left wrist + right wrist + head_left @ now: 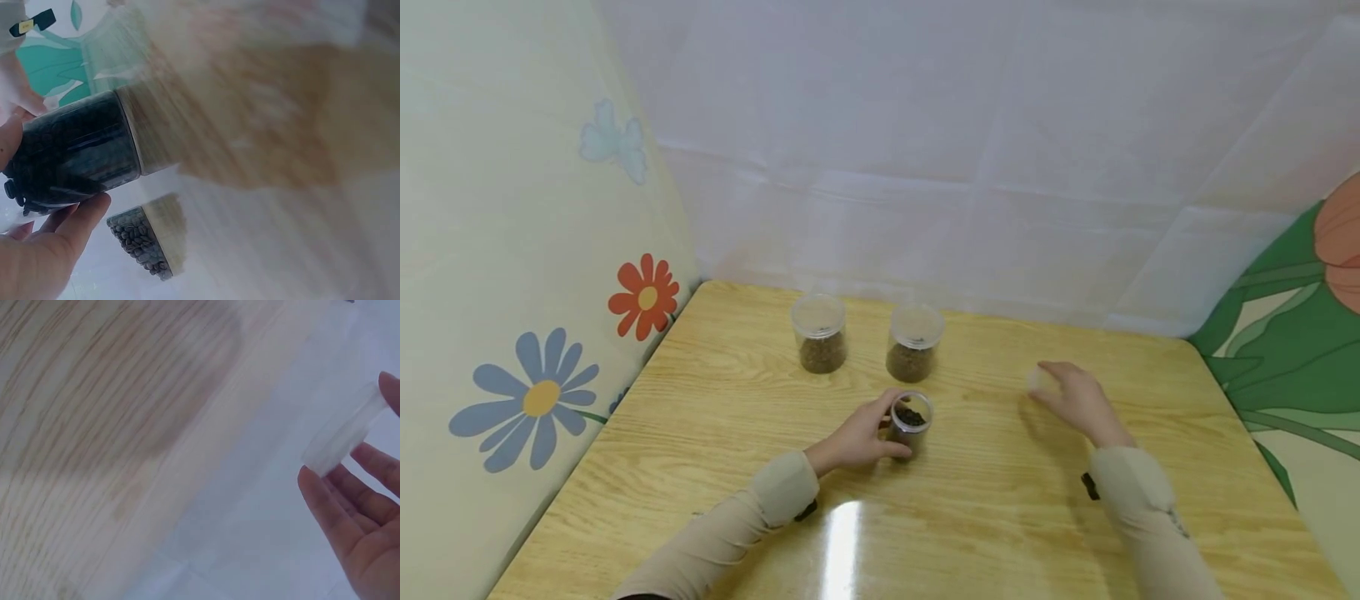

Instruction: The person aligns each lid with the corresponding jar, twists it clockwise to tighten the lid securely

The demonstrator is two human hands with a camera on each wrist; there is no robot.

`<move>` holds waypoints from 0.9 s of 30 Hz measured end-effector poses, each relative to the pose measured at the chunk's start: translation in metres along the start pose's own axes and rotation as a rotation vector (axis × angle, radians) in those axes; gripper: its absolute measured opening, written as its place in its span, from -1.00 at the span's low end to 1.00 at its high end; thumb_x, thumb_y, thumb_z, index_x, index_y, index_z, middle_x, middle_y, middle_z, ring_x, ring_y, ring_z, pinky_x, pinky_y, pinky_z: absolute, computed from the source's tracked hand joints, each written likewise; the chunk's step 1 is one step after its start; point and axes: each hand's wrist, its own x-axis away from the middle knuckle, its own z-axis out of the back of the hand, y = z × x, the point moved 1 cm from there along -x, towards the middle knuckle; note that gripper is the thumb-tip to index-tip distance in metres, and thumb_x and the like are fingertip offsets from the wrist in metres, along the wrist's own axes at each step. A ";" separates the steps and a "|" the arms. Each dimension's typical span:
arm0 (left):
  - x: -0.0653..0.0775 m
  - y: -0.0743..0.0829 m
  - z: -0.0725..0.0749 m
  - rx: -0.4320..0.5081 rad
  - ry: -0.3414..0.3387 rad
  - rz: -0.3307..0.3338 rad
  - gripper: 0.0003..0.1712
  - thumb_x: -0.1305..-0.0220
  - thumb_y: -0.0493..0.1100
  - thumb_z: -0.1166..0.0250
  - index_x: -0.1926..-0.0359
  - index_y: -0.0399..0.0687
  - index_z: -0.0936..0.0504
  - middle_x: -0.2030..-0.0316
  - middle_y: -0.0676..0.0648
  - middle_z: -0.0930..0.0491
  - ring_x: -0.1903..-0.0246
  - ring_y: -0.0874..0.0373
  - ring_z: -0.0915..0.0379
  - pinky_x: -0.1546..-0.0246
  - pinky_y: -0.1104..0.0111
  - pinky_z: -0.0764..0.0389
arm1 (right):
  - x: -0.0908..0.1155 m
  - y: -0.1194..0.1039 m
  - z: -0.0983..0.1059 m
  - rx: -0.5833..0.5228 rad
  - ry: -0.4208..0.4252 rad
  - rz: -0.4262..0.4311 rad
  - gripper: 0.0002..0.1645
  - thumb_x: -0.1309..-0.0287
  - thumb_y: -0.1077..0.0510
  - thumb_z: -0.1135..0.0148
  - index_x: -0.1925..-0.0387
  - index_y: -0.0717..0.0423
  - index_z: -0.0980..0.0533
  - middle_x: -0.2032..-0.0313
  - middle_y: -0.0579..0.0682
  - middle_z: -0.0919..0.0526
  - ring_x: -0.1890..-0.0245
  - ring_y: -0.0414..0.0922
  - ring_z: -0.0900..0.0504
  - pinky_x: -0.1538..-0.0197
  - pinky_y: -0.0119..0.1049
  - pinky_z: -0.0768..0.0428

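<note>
In the head view my left hand (pixel 861 435) grips an uncovered clear jar (pixel 909 429) of dark beans, which stands upright near the table's middle. The left wrist view shows the same jar (pixel 78 150) close up, with fingers and thumb around its side. Over to the right, my right hand (pixel 1082 402) pinches a clear round lid (pixel 1034 382) above the table. In the right wrist view the lid (pixel 345 430) is held by its edge between thumb and fingers of the right hand (pixel 369 519).
Two wider clear jars, a left one (pixel 820 337) and a right one (pixel 913 346), stand behind the held jar, each partly filled with brown contents. A white cloth (pixel 925 167) hangs along the back edge of the wooden table (pixel 715 400). Flower-patterned cloths flank both sides.
</note>
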 end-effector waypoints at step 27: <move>-0.003 0.005 0.001 -0.141 0.014 -0.020 -0.19 -0.02 -0.15 -0.39 -0.27 -0.08 -0.20 -0.12 -0.15 -0.39 -0.07 0.02 -0.35 -0.04 0.24 -0.43 | 0.014 -0.027 -0.004 -0.024 0.072 0.098 -0.33 -0.09 0.11 -0.26 -0.15 0.41 -0.30 -0.05 0.37 -0.40 0.16 0.25 -0.50 0.17 0.10 -0.51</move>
